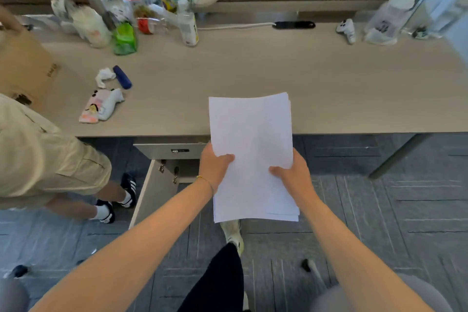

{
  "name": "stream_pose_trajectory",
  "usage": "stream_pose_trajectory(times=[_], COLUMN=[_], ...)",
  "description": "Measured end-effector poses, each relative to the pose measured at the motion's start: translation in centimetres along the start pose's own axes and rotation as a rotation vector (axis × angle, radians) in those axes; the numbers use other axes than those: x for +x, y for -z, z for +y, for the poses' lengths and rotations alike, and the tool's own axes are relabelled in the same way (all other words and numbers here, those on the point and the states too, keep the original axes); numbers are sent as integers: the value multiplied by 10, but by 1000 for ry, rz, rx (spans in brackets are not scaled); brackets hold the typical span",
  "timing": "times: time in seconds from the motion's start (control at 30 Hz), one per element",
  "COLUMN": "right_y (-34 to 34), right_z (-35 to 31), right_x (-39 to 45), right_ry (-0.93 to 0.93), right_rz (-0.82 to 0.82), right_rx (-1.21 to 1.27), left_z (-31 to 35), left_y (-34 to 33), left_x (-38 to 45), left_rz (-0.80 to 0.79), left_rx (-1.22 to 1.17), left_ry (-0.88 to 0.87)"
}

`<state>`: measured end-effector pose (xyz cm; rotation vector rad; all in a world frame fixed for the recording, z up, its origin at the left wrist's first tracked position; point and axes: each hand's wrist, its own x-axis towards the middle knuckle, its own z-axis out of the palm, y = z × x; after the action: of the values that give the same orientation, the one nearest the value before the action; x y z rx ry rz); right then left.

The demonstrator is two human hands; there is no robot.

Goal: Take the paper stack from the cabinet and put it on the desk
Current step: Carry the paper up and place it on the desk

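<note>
Above the desk [329,88] edge, both hands grip the paper stack [253,139].

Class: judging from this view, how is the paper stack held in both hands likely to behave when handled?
The paper stack is probably floppy: left hand and right hand both support it. Its sheets look loose and slightly fanned at the edges, so they may slide apart. It seems fairly light.

no text can be read: the print on the cardboard box [27,68] is too blurred.
</note>
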<state>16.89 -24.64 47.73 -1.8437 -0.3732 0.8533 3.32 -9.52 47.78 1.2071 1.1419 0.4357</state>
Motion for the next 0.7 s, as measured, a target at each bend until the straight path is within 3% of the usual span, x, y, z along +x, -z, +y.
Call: stream_pose_trajectory(times=[0.37,0.7], right_y=[22,28], right_z=[-103,-158], right_x=[147,284], right_ry=[34,-11], right_rz=[-7,-32], right_rx=[28,31], left_z=[104,170], left_y=[-42,-78], left_x=[135,245], left_rz=[-46,32], left_rx=[51,18], left_ry=[-30,-16])
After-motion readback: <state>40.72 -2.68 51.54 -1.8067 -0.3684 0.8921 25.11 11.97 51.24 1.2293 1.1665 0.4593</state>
